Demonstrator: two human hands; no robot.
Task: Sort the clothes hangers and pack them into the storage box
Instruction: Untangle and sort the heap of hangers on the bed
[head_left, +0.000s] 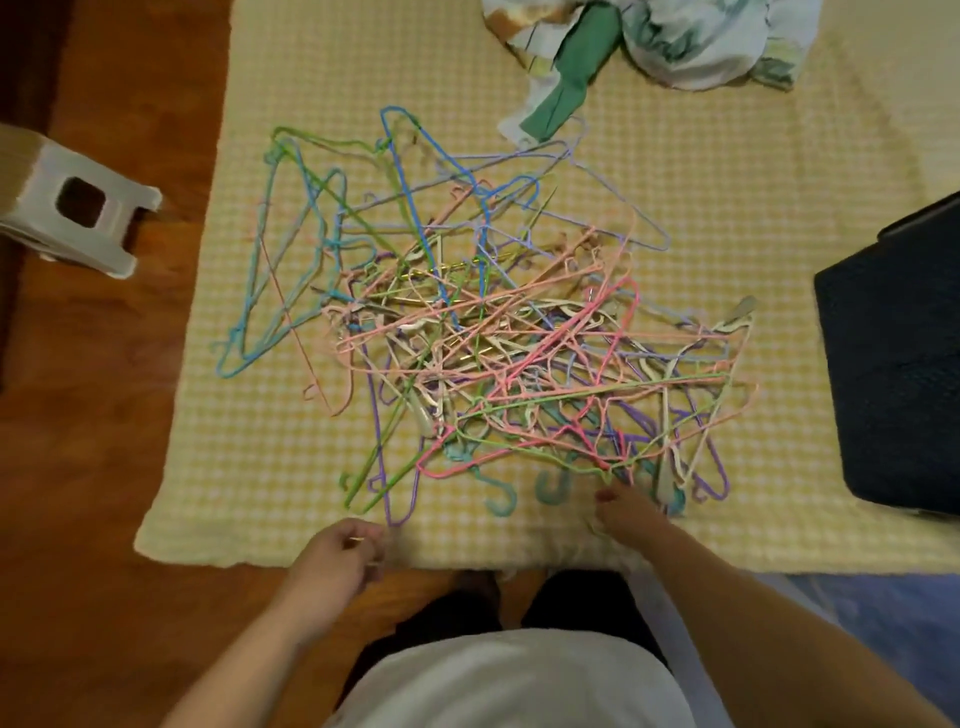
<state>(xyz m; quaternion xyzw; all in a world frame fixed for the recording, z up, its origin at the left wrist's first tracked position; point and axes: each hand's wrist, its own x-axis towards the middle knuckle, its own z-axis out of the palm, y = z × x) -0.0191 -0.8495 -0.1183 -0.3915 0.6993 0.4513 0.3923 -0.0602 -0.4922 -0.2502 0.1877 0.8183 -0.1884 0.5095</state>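
A tangled heap of thin wire clothes hangers (498, 343) in pink, blue, green, purple and cream lies in the middle of a yellow checked bed cover (727, 208). A dark storage box (893, 364) sits at the right edge, partly out of frame. My left hand (337, 558) hovers at the cover's near edge, fingers curled, just short of a purple hanger's tip; whether it pinches anything is unclear. My right hand (623, 512) reaches into the near side of the heap, fingertips touching the hangers there; I cannot see a closed grasp.
A grey plastic stool (78, 208) stands on the wooden floor (104, 415) to the left. A pile of crumpled fabric with a green piece (649, 41) lies at the far side of the cover. My legs and white shirt fill the bottom.
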